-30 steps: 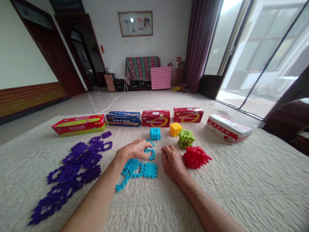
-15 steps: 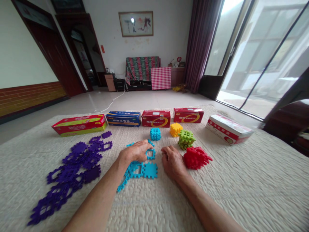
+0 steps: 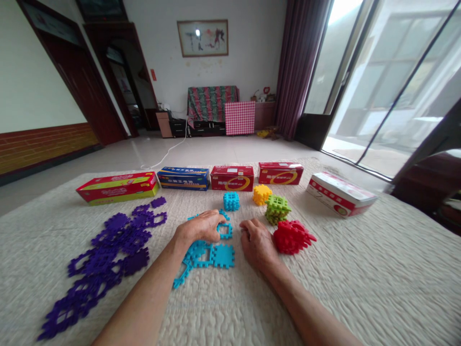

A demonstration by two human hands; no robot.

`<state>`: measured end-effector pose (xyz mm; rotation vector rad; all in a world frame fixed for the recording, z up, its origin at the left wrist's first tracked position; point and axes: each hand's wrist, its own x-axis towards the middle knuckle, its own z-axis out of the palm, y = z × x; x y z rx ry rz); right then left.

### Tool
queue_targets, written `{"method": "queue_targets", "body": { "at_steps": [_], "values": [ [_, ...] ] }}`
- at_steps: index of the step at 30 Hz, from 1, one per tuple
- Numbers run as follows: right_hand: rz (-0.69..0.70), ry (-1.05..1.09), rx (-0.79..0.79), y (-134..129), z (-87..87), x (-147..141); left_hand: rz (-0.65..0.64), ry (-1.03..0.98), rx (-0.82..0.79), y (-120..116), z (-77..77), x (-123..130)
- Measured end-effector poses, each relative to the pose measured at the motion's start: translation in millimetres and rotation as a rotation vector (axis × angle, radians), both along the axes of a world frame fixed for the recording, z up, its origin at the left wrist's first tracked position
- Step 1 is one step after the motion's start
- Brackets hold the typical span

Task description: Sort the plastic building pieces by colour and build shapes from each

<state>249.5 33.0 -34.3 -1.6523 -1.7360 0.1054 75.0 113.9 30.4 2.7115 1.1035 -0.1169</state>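
Observation:
My left hand [image 3: 204,226] lies palm down over a group of light-blue toothed building tiles, its index finger stretched out and apart from the thumb. Beside its fingertips is a blue square frame tile [image 3: 225,231]. A solid blue tile [image 3: 224,256] and several frames lie nearer to me, partly under my wrist. My right hand [image 3: 256,240] rests on the quilt with its fingers curled together; I see nothing in it. Right of it sits a red assembled block [image 3: 293,237]. Beyond are a green block [image 3: 277,209], a yellow block [image 3: 262,194] and a blue cube [image 3: 231,201].
Many purple tiles [image 3: 104,252] are spread on the left of the quilt [image 3: 356,283]. Along the back stand a red-and-green box [image 3: 117,187], a blue box [image 3: 183,178] and two red boxes [image 3: 232,179]. A white-and-red box [image 3: 340,193] stands at the right.
The view has shifted very slightly. Both hands and the tiles stay essentially where they were.

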Motion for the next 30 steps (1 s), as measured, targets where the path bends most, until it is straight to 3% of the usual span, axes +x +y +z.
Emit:
{"method": "queue_targets", "body": {
  "at_steps": [8,16,23,30],
  "values": [
    [-0.007,0.006,-0.029,-0.8,3.2,0.0,0.008,-0.081,0.017,5.1,10.7,-5.4],
    [-0.007,0.019,-0.023,-0.2,0.8,0.6,0.106,-0.334,0.156,53.0,27.2,12.2],
    [-0.018,0.027,-0.041,-0.6,1.8,0.4,0.060,-0.298,0.118,83.9,31.1,34.0],
    [-0.021,0.029,-0.066,-3.1,5.7,-0.1,0.028,-0.264,0.076,90.6,27.5,38.3]
  ]
}}
